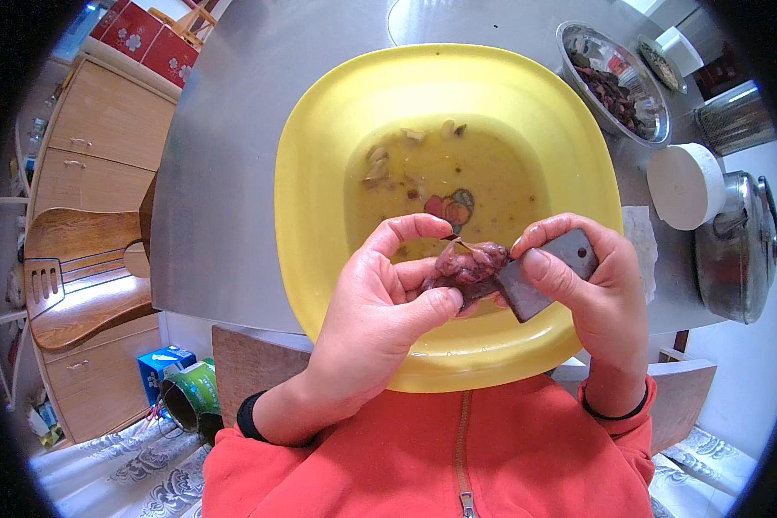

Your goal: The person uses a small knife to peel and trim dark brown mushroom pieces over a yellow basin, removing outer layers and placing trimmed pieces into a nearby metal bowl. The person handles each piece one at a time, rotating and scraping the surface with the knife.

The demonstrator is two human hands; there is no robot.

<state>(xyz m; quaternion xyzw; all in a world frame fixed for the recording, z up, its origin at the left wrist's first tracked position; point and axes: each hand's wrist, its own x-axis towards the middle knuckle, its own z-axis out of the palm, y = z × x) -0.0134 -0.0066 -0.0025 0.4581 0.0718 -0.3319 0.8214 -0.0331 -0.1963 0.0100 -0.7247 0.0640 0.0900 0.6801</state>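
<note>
A piece of dark reddish raw meat, perhaps offal, is pinched between the thumb and fingers of my left hand. The left index finger is raised, its tip close to a thin strand on top of the piece. In my right hand I grip a flat grey metal blade with a round hole near one corner; its edge meets the meat's right side. Both hands are over the near half of a yellow plastic basin. Shallow cloudy water in the basin holds pale scraps and dark bits.
The basin stands on a metal table. At the right are a steel bowl of dark meat, a small plate, a white round block and a metal pot. A wooden chair stands left.
</note>
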